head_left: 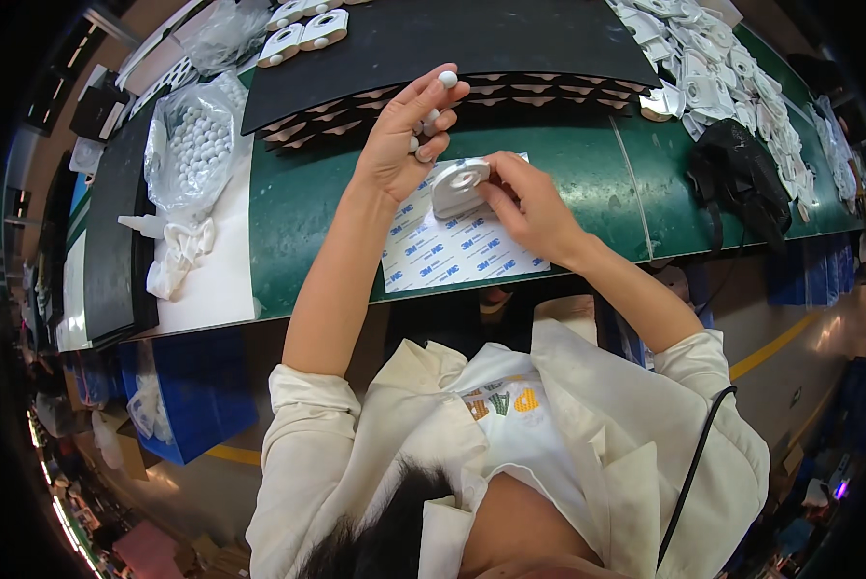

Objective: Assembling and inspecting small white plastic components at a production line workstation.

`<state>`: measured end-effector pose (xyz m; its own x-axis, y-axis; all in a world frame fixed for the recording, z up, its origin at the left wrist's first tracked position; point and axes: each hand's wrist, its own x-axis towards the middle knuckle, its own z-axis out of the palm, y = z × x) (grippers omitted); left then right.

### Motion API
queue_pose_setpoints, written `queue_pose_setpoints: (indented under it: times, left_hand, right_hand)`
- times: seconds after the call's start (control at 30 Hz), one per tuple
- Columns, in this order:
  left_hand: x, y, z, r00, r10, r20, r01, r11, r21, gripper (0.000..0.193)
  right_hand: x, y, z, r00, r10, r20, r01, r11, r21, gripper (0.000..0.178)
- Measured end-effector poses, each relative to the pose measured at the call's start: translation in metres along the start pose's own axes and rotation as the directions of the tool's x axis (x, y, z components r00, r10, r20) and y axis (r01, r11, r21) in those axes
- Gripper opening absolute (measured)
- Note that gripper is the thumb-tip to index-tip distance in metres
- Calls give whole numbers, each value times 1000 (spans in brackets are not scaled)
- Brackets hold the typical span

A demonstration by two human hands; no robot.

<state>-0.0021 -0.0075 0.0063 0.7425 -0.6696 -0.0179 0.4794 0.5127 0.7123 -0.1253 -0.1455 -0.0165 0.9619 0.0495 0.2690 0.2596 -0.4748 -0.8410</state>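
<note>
My left hand is raised over the bench, its fingers curled round several small white balls. One white ball sits pinched at the fingertips, and others show between the lower fingers. With thumb and fingers, my right hand grips the edge of a white plastic part that has a round raised ring. The part is tilted up on a white sheet with blue print, just below and right of my left hand.
A clear bag of white balls lies at left, above a small white bottle and a crumpled white cloth. Stacked black boards with parts between them stand ahead. At right are a heap of white parts and a black bag.
</note>
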Motion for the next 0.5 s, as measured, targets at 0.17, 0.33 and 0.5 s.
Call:
queue_pose_setpoints:
  times: [0.17, 0.33, 0.5]
  left_hand:
    - [-2, -2, 2, 1000, 27, 1, -27, 1000, -3, 32]
    - [-2, -3, 2, 999, 44, 29, -45, 997, 61, 34]
    - [-6, -7, 12, 1000, 9, -30, 2, 937, 351, 31]
  right_hand:
    - [1, -5, 2, 970, -244, 15, 242, 947, -212, 10]
    - [4, 0, -10, 996, 86, -23, -73, 935, 346, 15]
    - [11, 10, -27, 946, 300, -121, -23, 435, 900, 21]
